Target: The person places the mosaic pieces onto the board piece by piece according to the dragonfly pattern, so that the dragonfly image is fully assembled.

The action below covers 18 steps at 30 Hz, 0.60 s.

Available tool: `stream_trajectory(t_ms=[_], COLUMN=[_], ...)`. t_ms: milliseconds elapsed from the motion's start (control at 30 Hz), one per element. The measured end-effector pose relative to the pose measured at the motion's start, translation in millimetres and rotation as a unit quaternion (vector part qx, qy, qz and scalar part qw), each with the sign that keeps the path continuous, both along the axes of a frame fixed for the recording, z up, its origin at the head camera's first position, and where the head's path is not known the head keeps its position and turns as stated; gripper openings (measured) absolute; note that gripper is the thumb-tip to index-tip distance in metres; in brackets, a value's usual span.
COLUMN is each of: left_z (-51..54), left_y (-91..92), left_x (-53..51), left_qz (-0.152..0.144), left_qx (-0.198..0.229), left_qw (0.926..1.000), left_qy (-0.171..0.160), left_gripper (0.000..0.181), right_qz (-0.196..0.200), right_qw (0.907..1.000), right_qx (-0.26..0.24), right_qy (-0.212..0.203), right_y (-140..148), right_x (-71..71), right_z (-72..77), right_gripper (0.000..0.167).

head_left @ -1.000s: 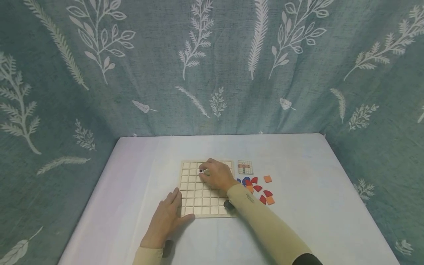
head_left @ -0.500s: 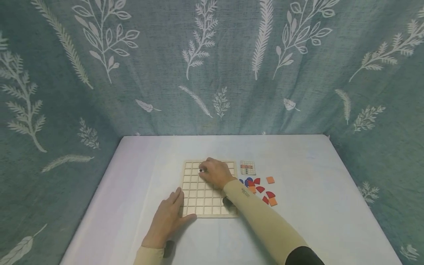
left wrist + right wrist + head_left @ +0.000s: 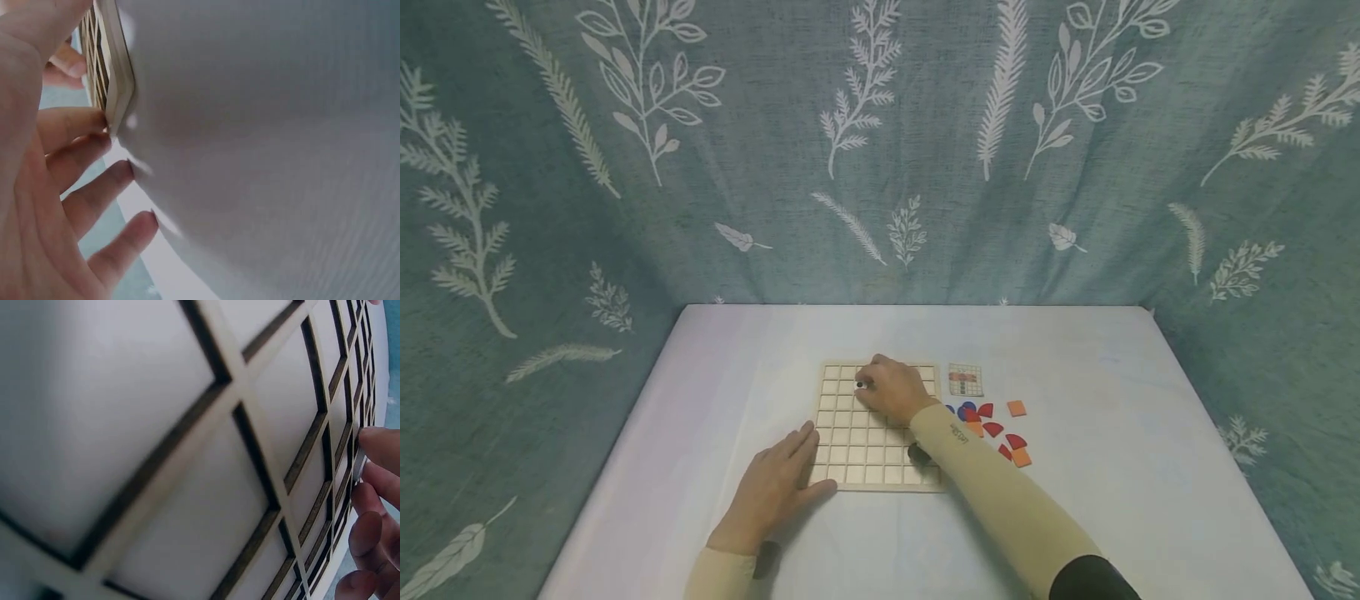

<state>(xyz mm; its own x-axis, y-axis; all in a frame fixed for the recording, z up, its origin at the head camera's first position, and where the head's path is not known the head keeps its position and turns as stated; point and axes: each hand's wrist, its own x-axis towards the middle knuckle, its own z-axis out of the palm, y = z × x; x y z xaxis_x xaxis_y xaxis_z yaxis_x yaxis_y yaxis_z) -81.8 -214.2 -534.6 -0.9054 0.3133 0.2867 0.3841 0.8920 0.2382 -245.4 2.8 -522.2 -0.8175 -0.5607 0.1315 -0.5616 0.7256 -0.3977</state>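
A pale wooden grid board (image 3: 863,455) lies on the white table. My right hand (image 3: 895,390) is over its upper middle cells and pinches a small white tile with a black dot (image 3: 861,385) between thumb and fingers. In the right wrist view the thin edge of that tile (image 3: 359,464) shows at the fingertips, down at the grid bars; whether it sits inside a cell cannot be told. My left hand (image 3: 778,477) rests at the board's lower left corner, fingers extended along the left edge and thumb by the front edge.
Right of the board lie red quarter-circle pieces (image 3: 993,429), orange squares (image 3: 1017,408) and blue pieces (image 3: 967,409), some overlapping. A small card with a printed grid (image 3: 966,379) lies beyond them. A green leaf-patterned curtain (image 3: 790,250) hangs behind the table.
The view has shifted slightly, so the scene sits further right. My right hand stays over the same cells with its fingers moving a little around the tile. The left hand keeps to the corner.
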Motion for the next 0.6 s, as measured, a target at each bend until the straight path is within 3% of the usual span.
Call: stream_trajectory(t_ms=[200,600], left_z=[2.3,4.6], left_y=[-1.8,-5.9], left_x=[-2.0,-4.6], left_qz=[-0.003,-0.028], left_qx=[-0.006,-0.005], left_qw=[0.9996,0.9993], left_qy=[-0.027,-0.025], left_gripper=[0.084,0.083], right_qz=[-0.002,0.002], right_qw=[0.9999,0.9998], right_qx=[0.01,0.003], right_qy=[0.008,0.021], right_y=[0.6,-0.1], right_x=[0.0,3.6], right_z=[-0.1,0.8], right_gripper=[0.025,0.023])
